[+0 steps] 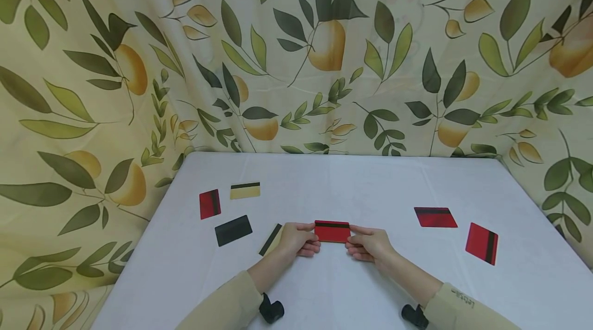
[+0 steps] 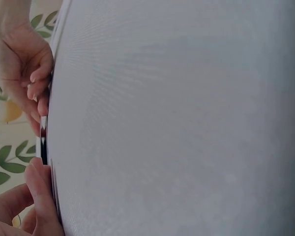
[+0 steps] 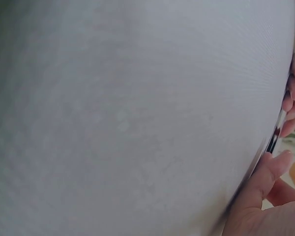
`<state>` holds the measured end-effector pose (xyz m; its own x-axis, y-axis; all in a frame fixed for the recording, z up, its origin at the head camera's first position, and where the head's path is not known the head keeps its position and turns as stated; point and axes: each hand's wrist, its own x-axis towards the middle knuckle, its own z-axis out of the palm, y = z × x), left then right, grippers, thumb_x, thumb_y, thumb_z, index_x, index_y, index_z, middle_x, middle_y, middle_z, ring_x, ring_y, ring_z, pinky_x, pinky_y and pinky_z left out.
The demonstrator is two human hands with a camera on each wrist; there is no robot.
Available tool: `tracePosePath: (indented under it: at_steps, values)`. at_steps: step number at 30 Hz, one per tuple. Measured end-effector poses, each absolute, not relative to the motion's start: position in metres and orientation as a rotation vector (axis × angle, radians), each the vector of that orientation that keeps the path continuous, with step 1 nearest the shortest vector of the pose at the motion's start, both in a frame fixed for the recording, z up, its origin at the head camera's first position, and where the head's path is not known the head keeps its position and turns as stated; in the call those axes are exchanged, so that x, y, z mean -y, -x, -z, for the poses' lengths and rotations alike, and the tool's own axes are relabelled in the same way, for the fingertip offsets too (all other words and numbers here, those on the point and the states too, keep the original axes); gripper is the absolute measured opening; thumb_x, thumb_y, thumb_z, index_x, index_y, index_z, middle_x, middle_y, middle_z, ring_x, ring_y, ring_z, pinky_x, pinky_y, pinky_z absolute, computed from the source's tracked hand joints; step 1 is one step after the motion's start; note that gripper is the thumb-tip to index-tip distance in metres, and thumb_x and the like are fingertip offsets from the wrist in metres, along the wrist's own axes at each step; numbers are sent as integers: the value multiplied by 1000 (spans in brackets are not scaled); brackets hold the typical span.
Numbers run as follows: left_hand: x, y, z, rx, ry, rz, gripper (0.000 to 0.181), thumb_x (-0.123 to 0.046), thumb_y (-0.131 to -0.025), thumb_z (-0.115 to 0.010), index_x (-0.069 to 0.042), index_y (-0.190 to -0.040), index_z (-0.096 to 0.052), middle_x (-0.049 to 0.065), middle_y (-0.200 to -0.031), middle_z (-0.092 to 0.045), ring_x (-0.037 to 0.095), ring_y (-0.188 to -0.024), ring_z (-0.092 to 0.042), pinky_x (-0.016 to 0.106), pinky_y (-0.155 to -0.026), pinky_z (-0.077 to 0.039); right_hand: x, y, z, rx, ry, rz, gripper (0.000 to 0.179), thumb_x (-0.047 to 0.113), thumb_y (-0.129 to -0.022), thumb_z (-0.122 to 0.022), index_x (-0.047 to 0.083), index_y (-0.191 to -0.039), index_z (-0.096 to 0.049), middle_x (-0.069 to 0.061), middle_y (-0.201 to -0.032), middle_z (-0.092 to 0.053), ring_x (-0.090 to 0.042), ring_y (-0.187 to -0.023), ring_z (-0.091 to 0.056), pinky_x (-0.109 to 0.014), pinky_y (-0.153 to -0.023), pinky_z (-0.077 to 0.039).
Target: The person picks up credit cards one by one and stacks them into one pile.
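Both hands pinch red card (image 1: pixel 331 231) | left hand (image 1: pixel 296 240) | right hand (image 1: pixel 369 243)

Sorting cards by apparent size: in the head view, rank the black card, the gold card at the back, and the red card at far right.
1. red card at far right
2. black card
3. gold card, though it lies farther away, so true size is unsure.

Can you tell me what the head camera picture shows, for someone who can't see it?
Two hands, left hand and right hand, pinch a red card over a white table; six more cards lie around.
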<state>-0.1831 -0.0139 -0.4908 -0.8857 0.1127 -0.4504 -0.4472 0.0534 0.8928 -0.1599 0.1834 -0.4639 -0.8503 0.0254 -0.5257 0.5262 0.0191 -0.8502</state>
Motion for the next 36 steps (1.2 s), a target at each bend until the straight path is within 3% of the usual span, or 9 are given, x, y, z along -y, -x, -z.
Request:
tracePosePath:
  at_steps: [36]
  values:
    - [9,181,492,-2009,346,-1915,41,5,-78,-62,-1,-119,-60,10,-62,-66,13,-46,-61,21,-40,-50,-183,162,470,-2011,-583,1891,43,4,-85,-60,-4,-127,-50,-10,-70,-67,-16,-53,-64,-20,-49,-51]
